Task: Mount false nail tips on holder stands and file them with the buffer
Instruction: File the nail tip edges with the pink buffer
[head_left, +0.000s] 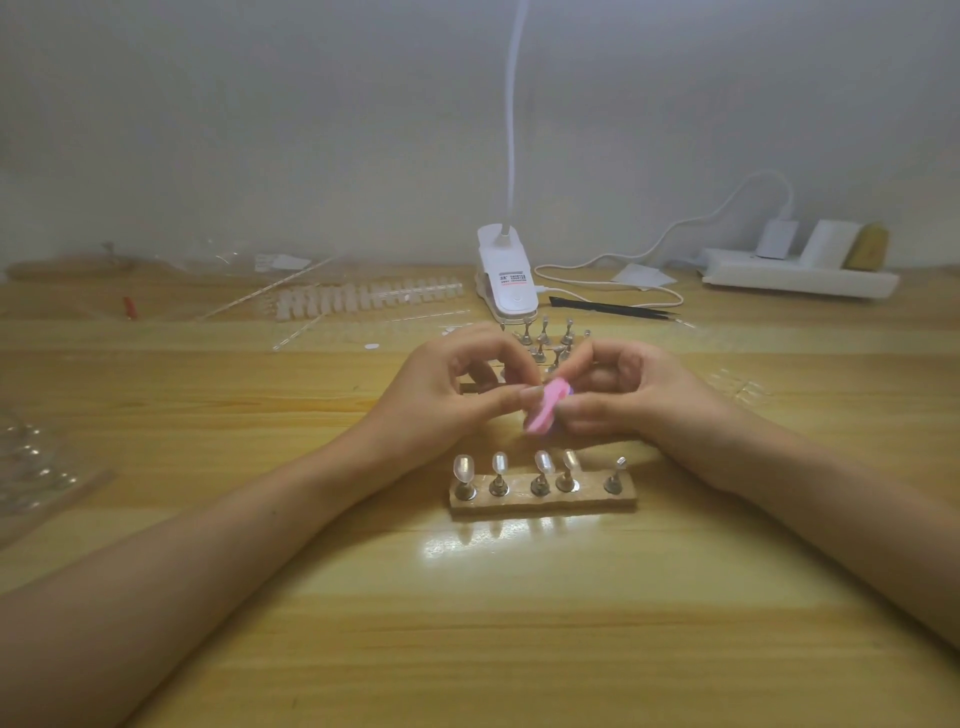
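Observation:
Both hands meet above the middle of the wooden table. My right hand grips a small pink buffer block. My left hand pinches something small against the buffer's upper end; it looks like a nail tip, mostly hidden by my fingers. In front of my hands a wooden base strip carries several metal holder stands; the four on the left have clear nail tips on them, and the rightmost stand is bare. Behind my hands stands a loose group of bare metal holder stands.
A row of unused clear nail tips lies at the back left among clear plastic packaging. A white clip lamp base with its cable, black tweezers and a white power strip sit along the back. A plastic tray lies at left.

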